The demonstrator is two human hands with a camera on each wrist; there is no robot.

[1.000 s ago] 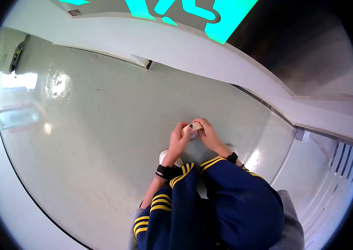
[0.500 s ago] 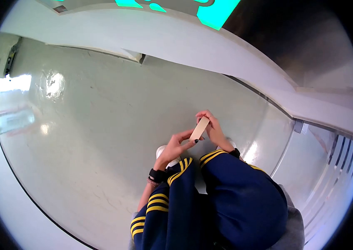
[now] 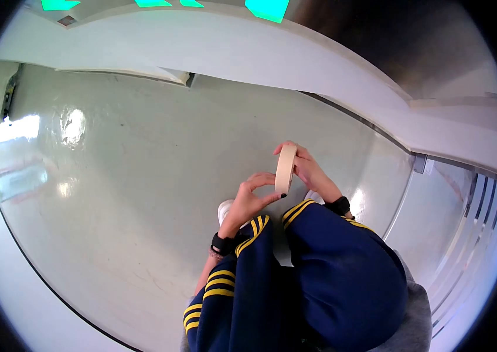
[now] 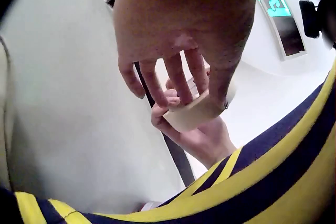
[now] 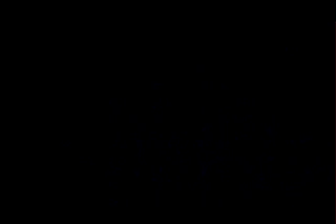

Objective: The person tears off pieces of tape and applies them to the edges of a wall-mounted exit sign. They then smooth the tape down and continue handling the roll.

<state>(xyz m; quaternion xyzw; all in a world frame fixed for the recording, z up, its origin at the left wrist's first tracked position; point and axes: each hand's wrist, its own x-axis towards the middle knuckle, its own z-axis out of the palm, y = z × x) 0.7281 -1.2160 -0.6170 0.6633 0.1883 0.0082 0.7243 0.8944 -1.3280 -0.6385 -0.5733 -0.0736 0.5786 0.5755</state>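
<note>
A cream roll of masking tape (image 3: 285, 170) is held up between both hands, its outer band facing the head camera. My left hand (image 3: 248, 199) pinches its near end, with the dark-nailed thumb against the outside. In the left wrist view, that hand's fingers (image 4: 180, 79) reach down at the ring's opening while the thumb lies along the tape (image 4: 191, 116). Gripping the far end from the right is my right hand (image 3: 311, 172), partly hidden behind the roll. The right wrist view is black.
Below the hands spreads a glossy grey floor (image 3: 143, 176). White shoes (image 3: 224, 210) and navy trousers with yellow stripes (image 3: 342, 264) are close under the wrists. A white wall (image 3: 213, 50) runs across the front, with a green lit sign (image 3: 267, 8) above.
Both hands have raised the tape roll forward and slightly right. It has turned from lying slanted to standing nearly lengthwise, and the hands have moved farther apart around it.
</note>
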